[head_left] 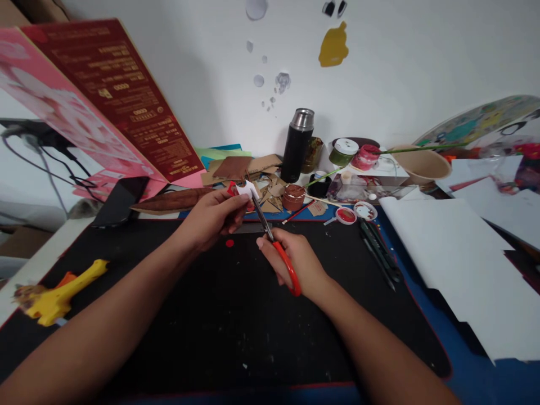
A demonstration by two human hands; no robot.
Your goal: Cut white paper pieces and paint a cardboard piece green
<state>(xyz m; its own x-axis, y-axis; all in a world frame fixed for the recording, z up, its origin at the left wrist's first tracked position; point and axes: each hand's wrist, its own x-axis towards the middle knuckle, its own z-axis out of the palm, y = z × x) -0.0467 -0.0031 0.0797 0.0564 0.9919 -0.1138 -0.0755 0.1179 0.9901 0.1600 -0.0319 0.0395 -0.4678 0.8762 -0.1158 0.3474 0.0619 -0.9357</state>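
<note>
My left hand [219,216] pinches a small piece of red and white paper [243,190] above the far part of the black mat. My right hand [297,259] is closed round the red handles of a pair of scissors [288,267]. The scissor blades point up and to the left and meet the paper's right edge; whether they are cutting into it I cannot tell. A small red disc [230,243] lies on the mat just below my left hand.
A black mat [253,315] covers the desk. Behind it stand a black thermos [297,146], paint jars [294,197] and cardboard scraps [270,191]. A yellow glue gun [63,292] lies left; a dark green cutter [379,250] and white sheets [459,264] lie right.
</note>
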